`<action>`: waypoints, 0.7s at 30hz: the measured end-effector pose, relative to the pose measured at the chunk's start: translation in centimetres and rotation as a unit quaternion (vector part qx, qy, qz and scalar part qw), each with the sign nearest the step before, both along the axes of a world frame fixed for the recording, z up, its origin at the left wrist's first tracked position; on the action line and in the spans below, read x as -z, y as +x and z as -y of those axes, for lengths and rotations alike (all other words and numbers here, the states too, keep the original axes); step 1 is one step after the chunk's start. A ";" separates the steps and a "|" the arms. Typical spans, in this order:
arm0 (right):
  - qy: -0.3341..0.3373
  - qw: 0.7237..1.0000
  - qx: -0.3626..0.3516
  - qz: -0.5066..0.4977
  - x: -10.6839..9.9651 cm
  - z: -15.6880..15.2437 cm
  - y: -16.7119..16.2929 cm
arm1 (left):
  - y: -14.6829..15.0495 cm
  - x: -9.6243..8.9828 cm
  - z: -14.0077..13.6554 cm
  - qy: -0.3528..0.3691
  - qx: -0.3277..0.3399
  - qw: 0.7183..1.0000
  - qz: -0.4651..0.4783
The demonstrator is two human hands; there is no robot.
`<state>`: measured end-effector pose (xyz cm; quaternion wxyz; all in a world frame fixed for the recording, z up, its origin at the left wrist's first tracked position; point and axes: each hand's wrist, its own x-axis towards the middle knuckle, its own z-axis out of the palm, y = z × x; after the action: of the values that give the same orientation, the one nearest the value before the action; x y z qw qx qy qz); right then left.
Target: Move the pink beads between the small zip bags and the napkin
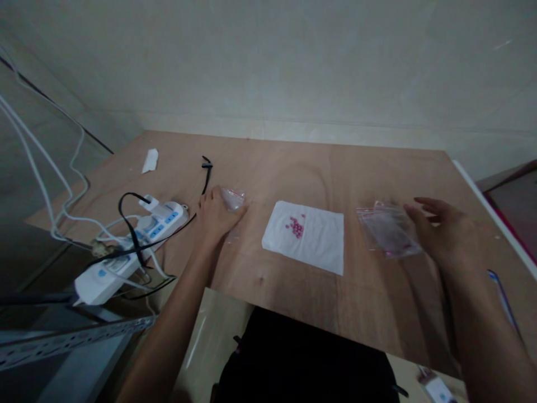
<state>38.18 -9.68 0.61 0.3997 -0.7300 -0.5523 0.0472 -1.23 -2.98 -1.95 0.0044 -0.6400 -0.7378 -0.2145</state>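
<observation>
My left hand (216, 215) rests on the table at a small clear zip bag (233, 197), its thumb spread away from the fingers. The bag shows between thumb and fingertips, and part of it is hidden by the hand. My right hand (447, 232) hovers just right of some clear zip bags (388, 229), with thumb and fingers apart and nothing between them. Between the hands lies a white cloth or tissue (321, 240). Several small pink-red beads (297, 228) sit clustered on its left half.
A white power strip (168, 224) with tangled cables lies at the table's left edge. Behind my left hand is a black strap (207, 168), and a white paper scrap (150, 160) lies far left. A blue pen-like object (501, 291) is beside my right forearm. A wall borders the back.
</observation>
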 end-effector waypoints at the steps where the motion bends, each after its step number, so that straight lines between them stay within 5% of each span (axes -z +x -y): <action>1: 0.011 0.998 0.008 0.054 0.2 0.0 0.0 | 0.1 0.0 -0.2 0.008 0.003 1.000 -0.003; 4: 0.015 0.993 0.009 0.118 -0.3 0.3 -1.7 | 0.5 -0.2 0.3 0.061 0.014 0.998 0.002; 10: 0.067 0.981 -0.171 -0.064 -2.9 0.9 -10.2 | 2.5 -2.7 4.5 0.132 0.174 0.973 0.080; 16: -0.062 0.888 -0.420 -0.180 -4.6 0.7 -16.2 | 5.8 -4.6 8.5 0.108 0.296 0.941 0.124; 21: -0.122 0.872 -0.409 -0.241 -4.5 0.9 -16.1 | 6.6 -5.0 9.5 0.083 0.309 0.939 0.125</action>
<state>22.08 -10.60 5.11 0.3729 -0.4478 -0.6782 0.4478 5.35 -12.47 3.01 -0.1013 -0.8019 -0.4778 -0.3443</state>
